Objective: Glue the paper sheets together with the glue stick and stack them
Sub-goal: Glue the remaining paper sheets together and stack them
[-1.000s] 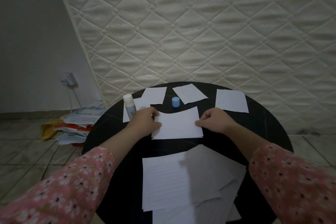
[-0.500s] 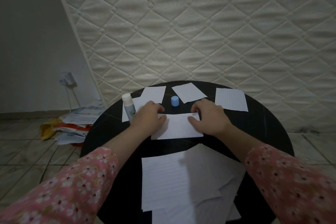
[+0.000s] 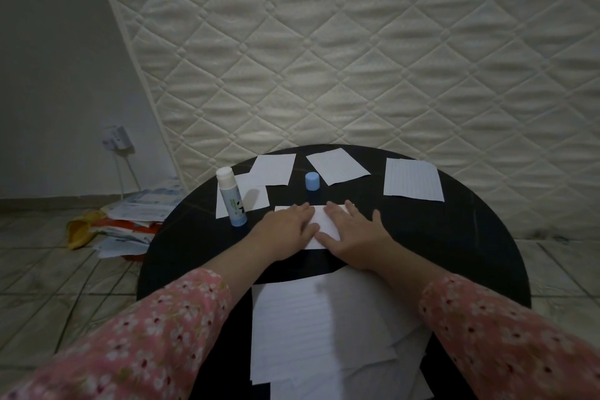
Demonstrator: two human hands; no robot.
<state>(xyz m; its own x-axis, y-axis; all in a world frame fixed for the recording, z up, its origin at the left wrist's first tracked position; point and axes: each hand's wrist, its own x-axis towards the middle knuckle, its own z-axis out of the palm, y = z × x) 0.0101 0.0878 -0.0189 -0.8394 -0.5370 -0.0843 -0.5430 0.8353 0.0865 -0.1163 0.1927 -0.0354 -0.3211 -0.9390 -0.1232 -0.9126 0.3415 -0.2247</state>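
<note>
A white paper sheet (image 3: pixel 323 221) lies in the middle of the round black table (image 3: pixel 470 237). My left hand (image 3: pixel 289 227) and my right hand (image 3: pixel 354 234) press flat on it side by side, fingers straight, covering most of it. The uncapped glue stick (image 3: pixel 231 196) stands upright just left of my left hand, on a small sheet (image 3: pixel 256 200). Its blue cap (image 3: pixel 312 181) stands behind the pressed sheet. More small sheets lie at the back: one (image 3: pixel 274 169), another (image 3: pixel 337 166), and a lined one (image 3: pixel 412 179) at the right.
A loose pile of larger lined sheets (image 3: pixel 318 328) covers the table's near edge between my forearms. A quilted mattress (image 3: pixel 357 58) leans behind the table. On the tiled floor at the left lies a heap of papers (image 3: pixel 130 221) below a wall socket (image 3: pixel 115 139).
My hands moved from the sheet's side edges to its middle. The fingers uncurled and now lie flat on the paper, close together.
</note>
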